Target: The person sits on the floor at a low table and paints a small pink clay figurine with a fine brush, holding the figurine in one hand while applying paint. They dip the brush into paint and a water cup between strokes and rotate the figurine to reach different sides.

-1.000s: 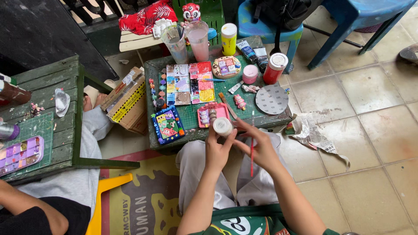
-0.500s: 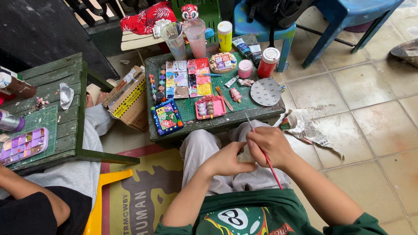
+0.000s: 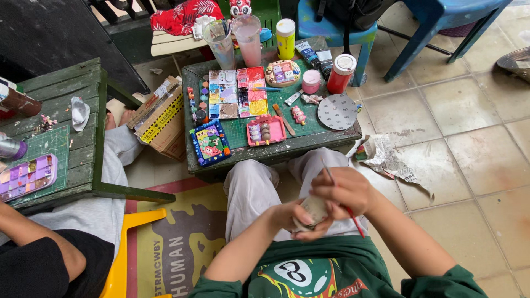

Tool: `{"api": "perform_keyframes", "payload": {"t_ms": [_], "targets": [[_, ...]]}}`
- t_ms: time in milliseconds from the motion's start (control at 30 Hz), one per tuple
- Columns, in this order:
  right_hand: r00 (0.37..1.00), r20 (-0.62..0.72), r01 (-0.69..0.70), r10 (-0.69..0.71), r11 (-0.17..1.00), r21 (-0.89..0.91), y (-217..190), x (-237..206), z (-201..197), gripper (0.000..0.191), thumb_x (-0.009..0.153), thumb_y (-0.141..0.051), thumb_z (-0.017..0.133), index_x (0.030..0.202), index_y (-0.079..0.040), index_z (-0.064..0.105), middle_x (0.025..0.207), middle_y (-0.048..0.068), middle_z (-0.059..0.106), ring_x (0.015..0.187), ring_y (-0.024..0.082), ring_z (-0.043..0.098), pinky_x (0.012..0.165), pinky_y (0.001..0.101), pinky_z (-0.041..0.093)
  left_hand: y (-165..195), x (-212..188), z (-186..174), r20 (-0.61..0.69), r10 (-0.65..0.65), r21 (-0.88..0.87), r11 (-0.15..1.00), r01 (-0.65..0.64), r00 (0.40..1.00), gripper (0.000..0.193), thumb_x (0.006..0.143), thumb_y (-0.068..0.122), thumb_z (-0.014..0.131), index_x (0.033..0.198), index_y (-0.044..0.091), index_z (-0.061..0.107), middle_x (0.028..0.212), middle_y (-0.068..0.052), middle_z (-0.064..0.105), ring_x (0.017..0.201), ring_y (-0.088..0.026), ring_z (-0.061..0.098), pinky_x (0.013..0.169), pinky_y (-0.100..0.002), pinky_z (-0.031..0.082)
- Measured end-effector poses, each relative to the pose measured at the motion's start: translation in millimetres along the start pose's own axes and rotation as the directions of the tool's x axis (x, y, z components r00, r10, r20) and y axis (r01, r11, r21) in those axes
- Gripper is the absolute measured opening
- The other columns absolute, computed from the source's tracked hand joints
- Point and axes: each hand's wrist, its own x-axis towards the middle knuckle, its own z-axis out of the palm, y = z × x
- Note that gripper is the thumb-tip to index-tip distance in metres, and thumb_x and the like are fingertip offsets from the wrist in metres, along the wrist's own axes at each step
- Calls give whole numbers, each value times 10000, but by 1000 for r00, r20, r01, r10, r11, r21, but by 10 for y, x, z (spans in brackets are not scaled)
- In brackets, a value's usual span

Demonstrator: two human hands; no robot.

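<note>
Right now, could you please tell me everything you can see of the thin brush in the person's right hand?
The brush is a slim stick with a red handle. It is gripped in the right hand, crossing it at a slant: the paler upper end pokes out above the knuckles, the red lower end points down toward the green shirt. Its tip is too small to make out. The same hand also touches the small pale jar.

desk: dark green, worn | paint palette: squares of red, yellow, blue, grey | round disc: grey, speckled | small tray: pink | brush: red handle | jar: red, white lid | tall tube: yellow | floor tiles: beige | chair: yellow | shirt: green, eight-ball print
</note>
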Motion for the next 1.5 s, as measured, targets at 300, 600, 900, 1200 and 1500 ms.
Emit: {"api": "perform_keyframes", "payload": {"t_ms": [300,600,900,1200,1500], "targets": [[970,-88,-214,229,965,151,149,-303,120,276,935,-250,598,1038,-4,671,843,136,648,731,280,666,640,396,545,14,-259,-238,-4,38,-25,999,-38,999,351,880,355,750,979,58,591,717,-14,582,509,-109,518,463,-238,409],[508,-361,-681,782,621,387,837,-832,143,393,944,-63,749,1260,13,527,1252,180,653,998,225,633,823,343,512,288,-539,-1014,-621,606,686,727,-29,498,370,925,250,756,1180,28,607,1071,-27,635,1001,-157,605,884,-309,504],[490,-242,-857,838,513,43,1651,-940,627,532,723,-186,936,1027,-46,523,1037,110,650,972,257,637,837,405,529,1401,-553,-1641,-554,826,822,525,218,101,605,968,303,733,1415,38,424,1276,-88,554,1185,-210,546,1035,-336,448],[656,-249,-747,712,567,-347,1858,-699,715,484,752,-275,896,1089,-79,609,949,81,618,1013,311,546,872,457,411,1903,-280,-1853,-254,967,689,154,708,37,613,762,205,902,1276,55,603,1201,-130,650,1151,-365,588,1000,-470,468],[676,-67,-620,734,518,-589,1999,-561,1075,427,735,-347,855,910,-101,553,813,57,618,896,296,571,767,440,404,2003,-148,-1989,-319,948,632,204,748,11,620,667,170,941,1201,64,644,1152,-147,670,1065,-380,666,897,-463,542]]}}
